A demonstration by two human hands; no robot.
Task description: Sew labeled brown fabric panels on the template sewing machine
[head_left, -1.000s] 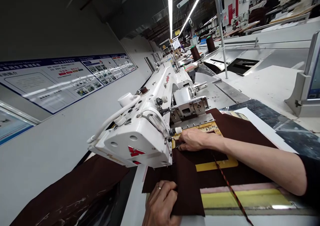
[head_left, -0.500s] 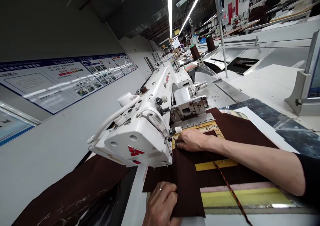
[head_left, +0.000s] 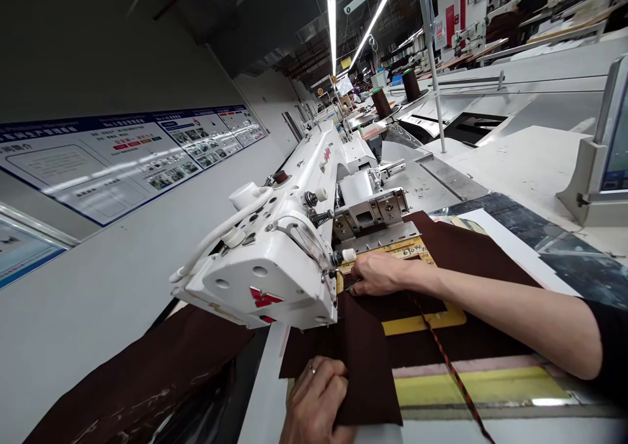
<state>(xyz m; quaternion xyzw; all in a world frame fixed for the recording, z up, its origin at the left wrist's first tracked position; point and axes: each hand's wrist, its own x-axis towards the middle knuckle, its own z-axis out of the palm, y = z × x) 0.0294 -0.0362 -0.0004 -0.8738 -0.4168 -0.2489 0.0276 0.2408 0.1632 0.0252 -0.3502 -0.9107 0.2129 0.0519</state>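
My left hand (head_left: pixel 318 398), wearing a ring, is closed on the near left edge of a dark brown fabric piece (head_left: pixel 370 372), its fingers curled. The fabric lies under the head of a white sewing machine (head_left: pixel 275 274). Beside the needle area my right hand (head_left: pixel 375 274) is closed in a pinch; a small dark, metallic tip shows at its fingertips, but what it belongs to is hidden. Under that hand, a yellow template frame (head_left: pixel 422 321) with handwriting rests on the fabric. An orange-and-black braided cord (head_left: pixel 454 373) runs from below the right wrist toward the front edge.
A metal clamp plate (head_left: pixel 375 235) stands just behind my right hand. More brown fabric (head_left: pixel 161 359) hangs at the left of the machine. Brown thread cones (head_left: pixel 380 102) stand farther back. At the right are a screen (head_left: pixel 611 150) and a thin upright pole (head_left: pixel 434 71).
My right hand and forearm have shifted slightly, and more of the yellow frame's near right corner shows. My left hand stays in place on the fabric.
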